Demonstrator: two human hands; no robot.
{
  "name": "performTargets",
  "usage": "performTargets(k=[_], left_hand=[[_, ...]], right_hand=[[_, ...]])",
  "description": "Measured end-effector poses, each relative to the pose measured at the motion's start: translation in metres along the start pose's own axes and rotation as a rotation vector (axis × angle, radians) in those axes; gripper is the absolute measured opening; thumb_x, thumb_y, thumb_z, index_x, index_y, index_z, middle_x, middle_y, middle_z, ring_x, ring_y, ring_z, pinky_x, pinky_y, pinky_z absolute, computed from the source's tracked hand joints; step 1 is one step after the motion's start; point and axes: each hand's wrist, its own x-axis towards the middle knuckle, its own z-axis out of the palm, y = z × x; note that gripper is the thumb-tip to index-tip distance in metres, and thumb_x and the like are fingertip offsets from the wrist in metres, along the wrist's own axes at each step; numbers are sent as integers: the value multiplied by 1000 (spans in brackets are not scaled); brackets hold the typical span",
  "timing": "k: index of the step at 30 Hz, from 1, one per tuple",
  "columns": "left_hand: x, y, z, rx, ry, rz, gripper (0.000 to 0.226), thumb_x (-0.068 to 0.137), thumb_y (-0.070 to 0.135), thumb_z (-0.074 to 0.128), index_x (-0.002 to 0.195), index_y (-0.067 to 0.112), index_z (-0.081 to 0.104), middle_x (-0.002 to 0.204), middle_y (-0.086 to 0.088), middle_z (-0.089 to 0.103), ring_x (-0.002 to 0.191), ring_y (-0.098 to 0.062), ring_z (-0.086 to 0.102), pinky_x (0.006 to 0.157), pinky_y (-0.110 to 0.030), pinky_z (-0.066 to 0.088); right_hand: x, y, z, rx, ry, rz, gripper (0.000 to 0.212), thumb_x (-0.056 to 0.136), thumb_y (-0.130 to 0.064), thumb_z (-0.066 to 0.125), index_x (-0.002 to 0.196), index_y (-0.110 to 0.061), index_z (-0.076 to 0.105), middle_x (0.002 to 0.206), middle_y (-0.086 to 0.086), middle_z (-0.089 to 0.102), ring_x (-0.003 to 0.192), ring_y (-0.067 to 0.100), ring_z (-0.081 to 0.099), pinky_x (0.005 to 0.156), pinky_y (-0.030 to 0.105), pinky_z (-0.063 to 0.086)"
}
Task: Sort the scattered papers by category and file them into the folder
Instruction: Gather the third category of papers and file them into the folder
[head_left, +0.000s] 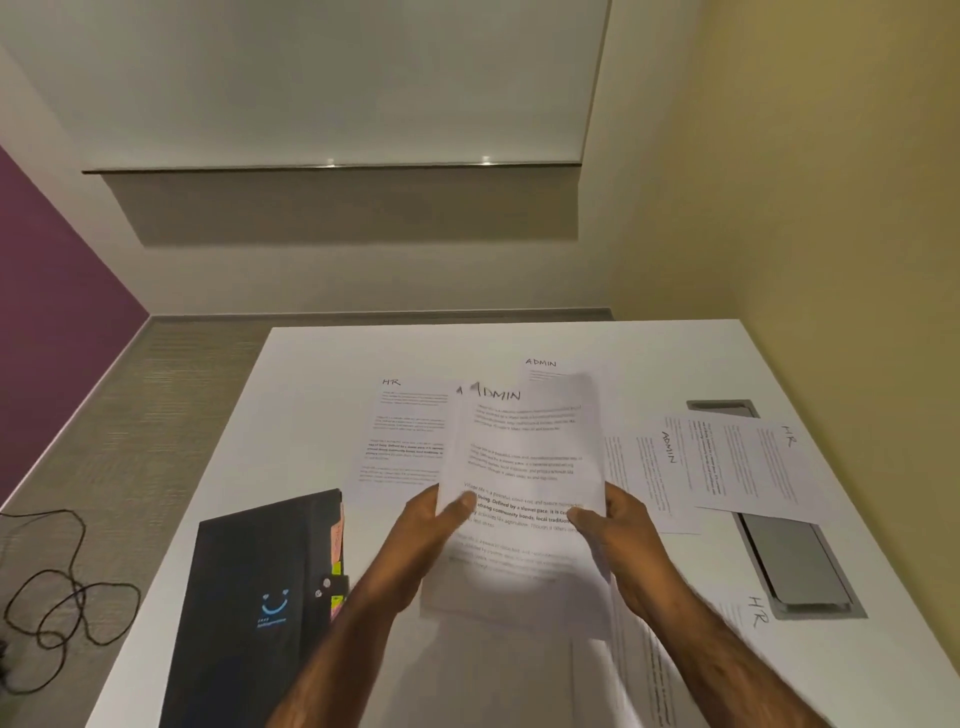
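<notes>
ADMIN papers (524, 457), raised above the table (311, 395): my left hand (434, 525) and right hand (621, 525) each pinch a side edge; the folder (260, 587) lies closed at left.

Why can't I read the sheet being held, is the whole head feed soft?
Head view: only the held ADMIN sheet is motion-smeared, with a washed-out bright patch low on it; the HR sheet lying flat on the table is sharp, its heading legible.
</notes>
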Motion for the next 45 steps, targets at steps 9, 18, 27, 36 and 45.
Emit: performTargets(k=[9, 18, 27, 36, 45], left_hand=[[-1, -12, 26, 124, 105, 110, 27, 93, 12, 58, 102, 34, 70, 100, 11, 77, 95, -12, 72, 85, -34, 60], [-4, -48, 31, 179, 120, 176, 23, 90, 25, 62, 92, 40, 79, 97, 14, 77, 93, -7, 71, 85, -24, 56], [2, -68, 33, 136, 182, 88, 14, 95, 22, 71, 102, 35, 69, 99, 25, 75, 90, 4, 70, 85, -29, 55], [57, -20, 60, 171, 113, 134, 28, 102, 39, 52, 101, 20, 73, 99, 3, 78, 94, -17, 74, 81, -35, 61], [198, -22, 111, 1117, -29, 206, 31, 101, 35, 53, 128, 22, 60, 134, -2, 62, 119, -25, 57, 103, -39, 46]], right_hand=[[-5, 5, -7, -2, 136, -73, 21, 93, -8, 70, 109, -23, 71, 101, -7, 77, 94, 11, 72, 76, 23, 55], [-12, 37, -11, -118, 83, -90, 25, 92, -1, 62, 89, -20, 78, 88, 4, 79, 86, 22, 75, 75, 31, 59], [-5, 63, -19, -174, -47, -150, 36, 86, -15, 66, 122, -17, 69, 111, 2, 75, 104, 21, 71, 89, 37, 61], [9, 56, -50, -191, 241, -139, 12, 94, -28, 67, 99, -20, 74, 91, -2, 78, 83, 16, 75, 71, 37, 64], [15, 69, -144, 31, 519, 74, 21, 97, -14, 65, 118, -13, 71, 100, 9, 77, 87, 31, 75, 73, 45, 64]])
